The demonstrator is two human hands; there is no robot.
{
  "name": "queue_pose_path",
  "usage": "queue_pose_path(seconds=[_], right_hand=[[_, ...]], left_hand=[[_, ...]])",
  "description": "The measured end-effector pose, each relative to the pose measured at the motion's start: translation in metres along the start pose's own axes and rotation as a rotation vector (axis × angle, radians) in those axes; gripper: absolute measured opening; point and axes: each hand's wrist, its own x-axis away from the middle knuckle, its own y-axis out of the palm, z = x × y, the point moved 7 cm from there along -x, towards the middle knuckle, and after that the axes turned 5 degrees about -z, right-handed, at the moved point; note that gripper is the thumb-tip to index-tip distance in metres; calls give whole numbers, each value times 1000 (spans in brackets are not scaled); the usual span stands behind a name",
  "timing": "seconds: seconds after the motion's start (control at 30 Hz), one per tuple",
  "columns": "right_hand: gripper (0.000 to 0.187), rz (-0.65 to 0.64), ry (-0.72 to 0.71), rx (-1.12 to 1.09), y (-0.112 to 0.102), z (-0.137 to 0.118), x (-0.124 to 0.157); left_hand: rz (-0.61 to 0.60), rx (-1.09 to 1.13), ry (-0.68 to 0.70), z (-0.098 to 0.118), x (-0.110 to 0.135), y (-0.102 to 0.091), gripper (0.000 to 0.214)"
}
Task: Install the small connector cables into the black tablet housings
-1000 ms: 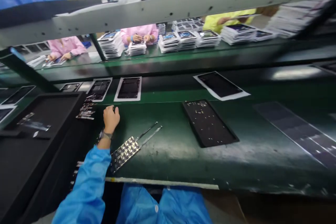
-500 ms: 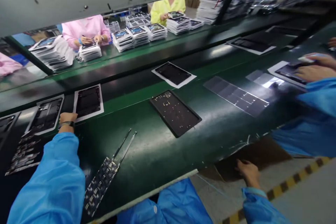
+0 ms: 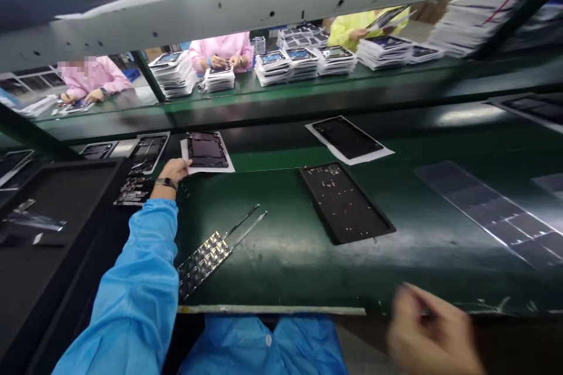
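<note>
My left hand (image 3: pixel 176 170) reaches to the far left of the bench, its fingers closed on the near-left corner of a black tablet housing (image 3: pixel 206 151) lying on a white sheet. My right hand (image 3: pixel 433 331), blurred by motion, is curled at the bench's front edge; whatever is in it, if anything, I cannot make out. Between the hands a black fixture tray (image 3: pixel 347 202) with small metal parts lies on the green bench. Left of it is a strip of small circuit boards (image 3: pixel 204 261), two thin flex cables extending from it. Another tablet housing (image 3: pixel 345 136) lies behind the tray.
Clear plastic film sheets (image 3: pixel 488 211) lie at right. A large black tray (image 3: pixel 65 187) stands at left, with more small parts (image 3: pixel 132 189) beside it. Across the bench, people in pink and yellow sit behind stacks of tablets (image 3: pixel 303 64). A metal beam (image 3: pixel 272 9) crosses overhead.
The view has turned left, shifting the bench items rightward. My right hand has come up to the bench edge. My left hand stays at the housing's corner. A co-worker's arm has left view at right.
</note>
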Motion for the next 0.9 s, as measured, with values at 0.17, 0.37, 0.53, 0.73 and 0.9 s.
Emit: queue_pose_path(seconds=[0.17, 0.37, 0.53, 0.73, 0.9], right_hand=[[45, -979, -631, -303, 145, -148, 72], [89, -1340, -732, -327, 220, -210, 133], [44, -1452, -833, -480, 242, -239, 138], [69, -1513, -856, -456, 184, -224, 136], [48, -1737, -833, -601, 100, -198, 85]], left_hand=[[-182, 125, -43, -44, 52, 26, 30], [-384, 206, -59, -100, 123, 63, 14], [-481, 144, -38, -118, 150, 84, 23], [-483, -76, 17, -146, 168, 77, 29], [-339, -234, 131, -169, 192, 57, 19]])
